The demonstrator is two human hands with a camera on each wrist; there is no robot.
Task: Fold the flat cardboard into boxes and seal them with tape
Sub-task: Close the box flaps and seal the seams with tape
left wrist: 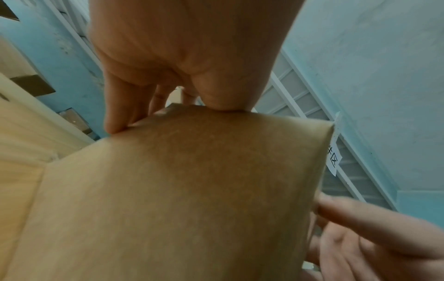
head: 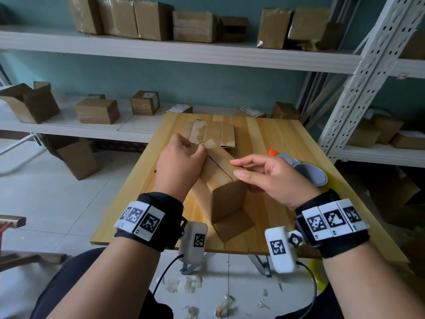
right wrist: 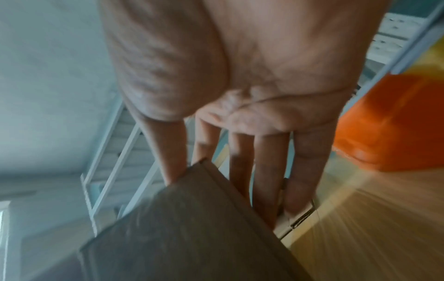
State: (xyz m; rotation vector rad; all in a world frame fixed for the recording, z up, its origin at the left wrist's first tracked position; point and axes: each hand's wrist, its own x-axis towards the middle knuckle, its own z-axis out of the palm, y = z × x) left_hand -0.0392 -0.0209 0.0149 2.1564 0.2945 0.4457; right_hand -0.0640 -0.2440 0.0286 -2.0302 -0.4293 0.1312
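box (head: 220,178): frame centre, on table (head: 276,134); we keep flaps shut for taping | left hand (head: 181,162): pinching far flap edge | right hand (head: 271,178): spread, fingers steadying right side | tape dispenser (head: 303,166): right, near

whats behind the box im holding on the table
Behind the brown cardboard box a flattened brown cardboard sheet lies on the wooden table. Its near edge is hidden by the box and the left hand.

On the tabletop (head: 271,139): one half-folded box (head: 226,180), one stack of flat cardboard (head: 212,132), one tape dispenser (head: 305,169). Two hands at work.
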